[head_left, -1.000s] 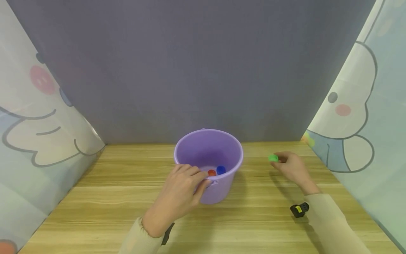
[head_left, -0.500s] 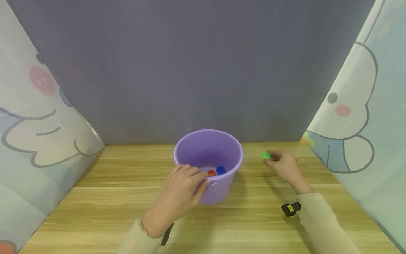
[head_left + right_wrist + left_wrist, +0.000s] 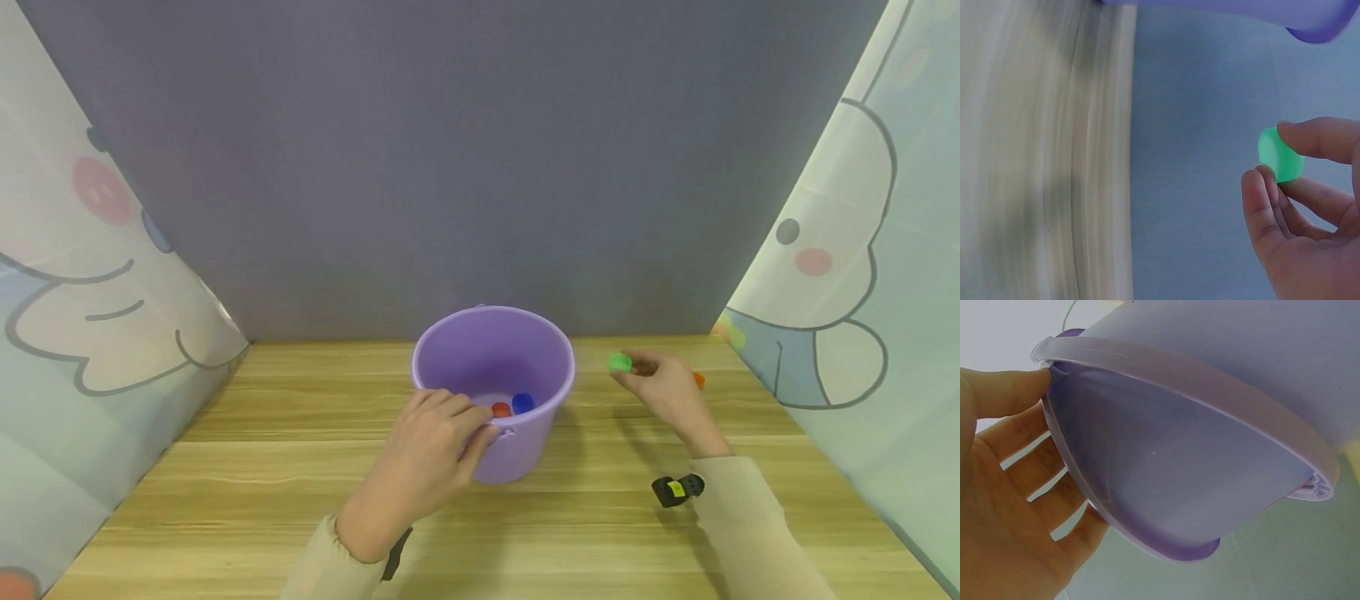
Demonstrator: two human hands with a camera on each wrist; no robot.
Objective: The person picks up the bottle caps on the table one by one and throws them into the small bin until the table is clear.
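A purple bucket (image 3: 525,442) stands upright on the wooden table, its mouth tilted into view. At its near left rim my left hand (image 3: 427,450) holds on, thumb and fingers on either side of the edge; the left wrist view shows the thumb (image 3: 1010,390) by the handle joint. Inside the bucket lie a red cap (image 3: 501,409) and a blue cap (image 3: 522,403). To the right of the bucket, my right hand (image 3: 667,396) pinches a green bottle cap (image 3: 1280,156) between thumb and fingertips, raised above the table.
An orange object (image 3: 699,380), partly hidden by the right hand, lies on the table (image 3: 247,467) behind it. A grey panel (image 3: 480,167) rises at the table's back edge. Printed cartoon sheets stand at the left and right (image 3: 840,250).
My right hand has moved left and slightly up with the green bottle cap, nearer the bucket. The orange object has come into view behind it. My left hand and the bucket have stayed put.
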